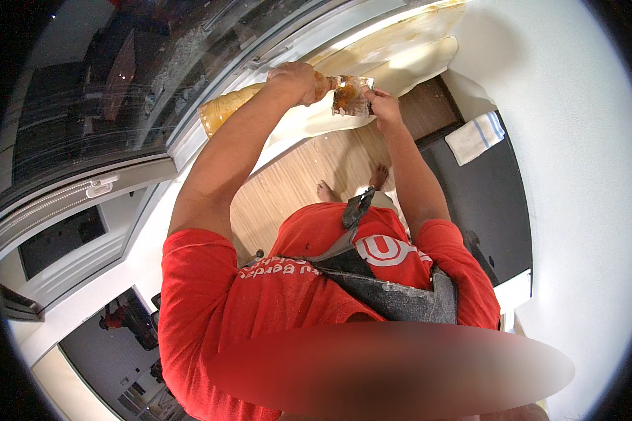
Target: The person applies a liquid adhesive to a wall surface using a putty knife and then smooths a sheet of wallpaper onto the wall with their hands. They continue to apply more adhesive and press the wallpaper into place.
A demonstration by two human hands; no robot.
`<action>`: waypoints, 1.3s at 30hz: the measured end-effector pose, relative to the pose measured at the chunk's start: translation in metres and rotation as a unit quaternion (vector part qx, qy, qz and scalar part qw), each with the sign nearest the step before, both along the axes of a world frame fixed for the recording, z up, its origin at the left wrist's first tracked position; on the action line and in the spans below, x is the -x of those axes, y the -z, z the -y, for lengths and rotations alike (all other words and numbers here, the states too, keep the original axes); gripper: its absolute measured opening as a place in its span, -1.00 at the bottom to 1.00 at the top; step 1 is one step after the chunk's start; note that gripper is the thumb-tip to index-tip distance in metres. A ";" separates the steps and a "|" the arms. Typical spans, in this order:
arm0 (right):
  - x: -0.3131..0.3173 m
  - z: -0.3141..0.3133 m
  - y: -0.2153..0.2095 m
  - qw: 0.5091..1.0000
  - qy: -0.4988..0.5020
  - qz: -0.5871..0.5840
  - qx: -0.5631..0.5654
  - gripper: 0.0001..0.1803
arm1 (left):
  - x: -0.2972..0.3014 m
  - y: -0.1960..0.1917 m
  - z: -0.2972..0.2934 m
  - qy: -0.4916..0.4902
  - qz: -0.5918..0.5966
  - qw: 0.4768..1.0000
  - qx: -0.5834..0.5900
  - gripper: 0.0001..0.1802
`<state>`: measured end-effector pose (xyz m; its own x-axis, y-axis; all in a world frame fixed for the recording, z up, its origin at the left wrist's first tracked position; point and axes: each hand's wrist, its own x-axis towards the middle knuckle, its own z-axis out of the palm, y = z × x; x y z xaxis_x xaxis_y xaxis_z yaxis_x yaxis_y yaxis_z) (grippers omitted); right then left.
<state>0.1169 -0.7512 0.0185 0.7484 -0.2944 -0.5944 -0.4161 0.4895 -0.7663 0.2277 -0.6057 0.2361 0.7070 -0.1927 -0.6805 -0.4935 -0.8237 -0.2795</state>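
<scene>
Both arms reach forward to the window wall. My left hand [294, 82] is closed round a yellow, crinkled, tube-like thing [233, 105]; its kind is not clear. An amber end of it sticks out past my fingers toward the right. My right hand [384, 107] pinches the edge of a flat, squarish piece [351, 96] with brown and amber stains, which looks like a scraper blade. The piece is right beside the amber end; whether they touch I cannot tell. Behind my hands hangs a cream sheet [423, 62], and the surface above it has amber smears [400, 35].
A dark glass window [182, 63] in a light frame fills the far left. To the right are a dark panel [491, 203] with a striped cloth [475, 138] over its edge and a white wall [576, 175]. Bare feet stand on the wood-look floor [281, 200].
</scene>
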 end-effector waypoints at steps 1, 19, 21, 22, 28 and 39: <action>0.000 0.000 0.000 1.000 0.002 0.001 0.001 -0.52 | 0.001 -0.002 0.000 0.000 -0.002 1.000 0.004 -0.43; -0.002 -0.003 0.005 0.998 0.037 0.051 -0.007 -0.68 | 0.007 -0.013 -0.004 -0.018 -0.001 1.000 0.021 -0.38; 0.000 -0.004 -0.003 0.998 0.055 0.039 -0.005 -0.67 | 0.006 -0.007 -0.011 -0.016 0.015 0.998 0.054 -0.39; -0.001 -0.003 -0.003 0.998 0.043 0.039 -0.003 -0.65 | 0.006 -0.004 -0.014 -0.015 0.023 0.997 0.069 -0.40; -0.005 0.002 0.016 0.999 0.012 0.039 0.016 -0.62 | 0.003 -0.002 -0.013 -0.010 0.036 0.997 0.069 -0.38; -0.003 0.001 0.006 1.000 0.013 0.009 0.006 -0.66 | -0.004 -0.006 -0.001 -0.015 0.002 1.000 0.018 -0.35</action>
